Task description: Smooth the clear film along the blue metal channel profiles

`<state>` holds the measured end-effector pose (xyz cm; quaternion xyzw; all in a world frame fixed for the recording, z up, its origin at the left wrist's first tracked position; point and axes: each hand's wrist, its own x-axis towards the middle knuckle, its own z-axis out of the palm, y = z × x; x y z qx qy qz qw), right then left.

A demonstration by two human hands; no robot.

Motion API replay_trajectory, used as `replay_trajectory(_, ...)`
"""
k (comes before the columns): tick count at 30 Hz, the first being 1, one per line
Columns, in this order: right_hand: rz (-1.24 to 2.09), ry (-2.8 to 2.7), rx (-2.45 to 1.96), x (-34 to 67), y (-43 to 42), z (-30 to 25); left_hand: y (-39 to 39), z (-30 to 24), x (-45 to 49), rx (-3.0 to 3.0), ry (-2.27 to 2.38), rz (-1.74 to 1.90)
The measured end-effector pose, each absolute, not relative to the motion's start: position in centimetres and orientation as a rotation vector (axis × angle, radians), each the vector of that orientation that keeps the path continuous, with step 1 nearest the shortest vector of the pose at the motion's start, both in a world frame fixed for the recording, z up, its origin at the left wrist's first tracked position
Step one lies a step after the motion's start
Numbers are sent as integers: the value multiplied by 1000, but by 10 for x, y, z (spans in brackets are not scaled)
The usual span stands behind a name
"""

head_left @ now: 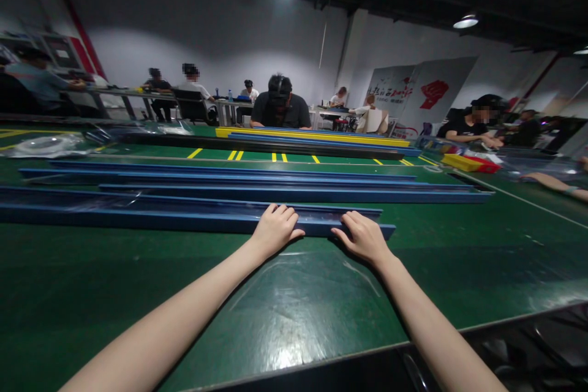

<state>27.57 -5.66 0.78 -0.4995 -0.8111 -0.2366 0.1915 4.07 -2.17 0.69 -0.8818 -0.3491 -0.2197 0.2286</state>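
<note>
Lying crosswise under left grip (pixel 275 229) and right grip (pixel 366 237), nearest blue channel (pixel 184 221)

left hand (pixel 274 228): bare | right hand (pixel 365 237): bare | forearms (pixel 184 304): bare, slender, smoothly tapering

Left hand (pixel 275 228) and right hand (pixel 365 237) grip the blue channel (pixel 160 218) nearest the front edge of the surface (pixel 459 275), right hand by its end. Other channels (pixel 294 194) lie behind; yellow bar (pixel 386 141) toward far edge.
</note>
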Motion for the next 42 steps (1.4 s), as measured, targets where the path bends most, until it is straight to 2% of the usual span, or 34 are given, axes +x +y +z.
replay_trajectory(42,-606,-2278,-1395,271,-53,7,-21,9,40,-2550,-1058,-549)
